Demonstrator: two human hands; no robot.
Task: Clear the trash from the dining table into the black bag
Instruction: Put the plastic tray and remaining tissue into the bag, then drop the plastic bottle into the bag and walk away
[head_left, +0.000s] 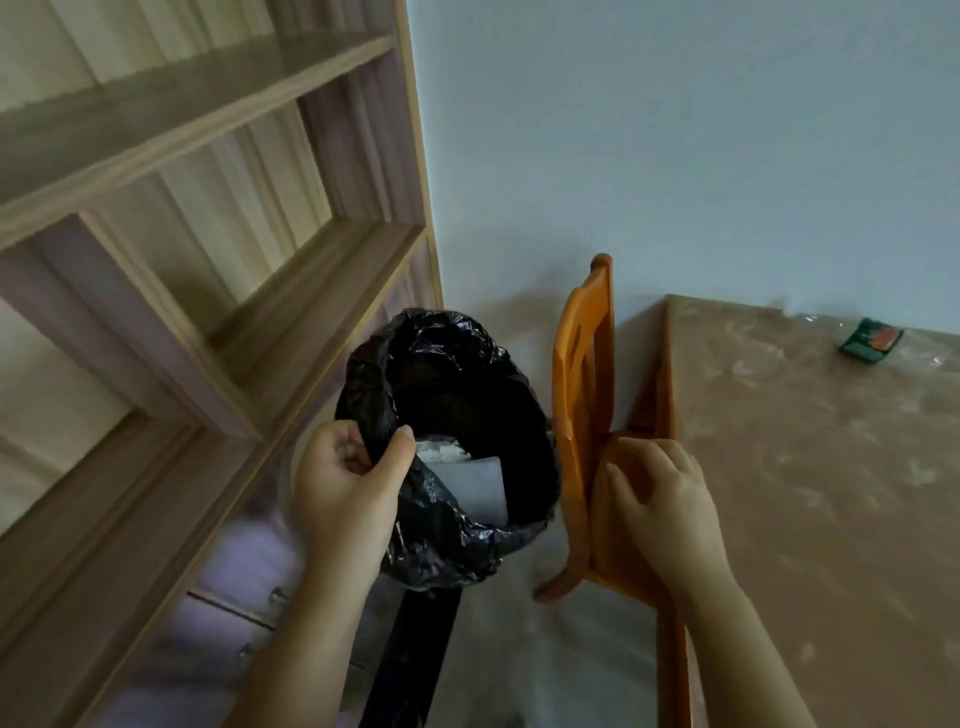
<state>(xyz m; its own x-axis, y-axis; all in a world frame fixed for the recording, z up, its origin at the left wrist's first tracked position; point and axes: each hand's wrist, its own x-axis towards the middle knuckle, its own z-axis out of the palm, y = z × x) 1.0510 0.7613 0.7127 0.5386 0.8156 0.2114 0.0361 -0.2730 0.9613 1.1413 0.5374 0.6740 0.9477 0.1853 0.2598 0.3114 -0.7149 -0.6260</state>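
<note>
Head view: one frame, looking down past both hands.
Bag (447, 384): black, mouth open, left of chair; white paper (480, 486) and crumpled scraps inside.
Left hand (348, 483): fingers and thumb pinched shut on near-left rim of bag, holding mouth open.
Right hand (660, 499): empty, fingers loosely curled, resting on orange chair (582, 364); nothing gripped.
Table (810, 519): right, marbled top; green wrapper (870, 340) at far right, well apart from bag, with clear film beside it.
Step in hand: fetch remaining wrapper.
Technique: keep rim pinched and mouth wide; carry bag near table edge; reach right, pinch wrapper and film together, drop over centre of opening.
</note>
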